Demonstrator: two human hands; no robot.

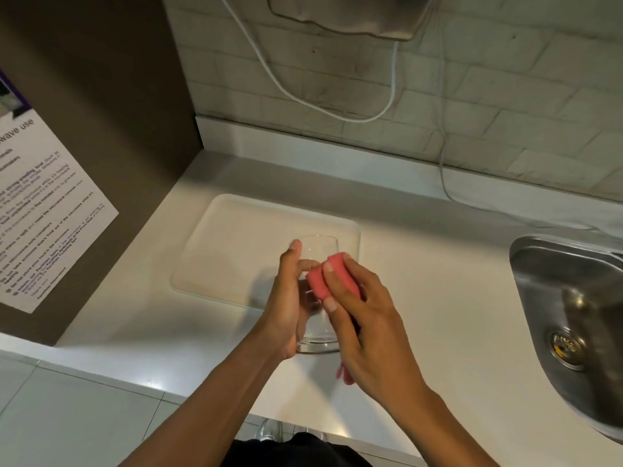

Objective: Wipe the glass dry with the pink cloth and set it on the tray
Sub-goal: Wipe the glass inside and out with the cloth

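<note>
A clear drinking glass point(318, 332) is held in the air over the counter, its mouth pointing away from me and its thick base toward me. My left hand point(286, 298) grips its left side. My right hand point(357, 315) presses a folded pink cloth point(320, 281) against the glass's right side, and a corner of the cloth hangs below my palm. A white tray point(236, 237) lies flat on the counter just beyond and left of the glass, with nothing on it.
A steel sink point(569, 315) is set into the white counter point(438, 281) at the right. A brown cabinet side with a printed notice point(43, 210) stands at the left. White cables point(391, 99) hang on the tiled wall behind.
</note>
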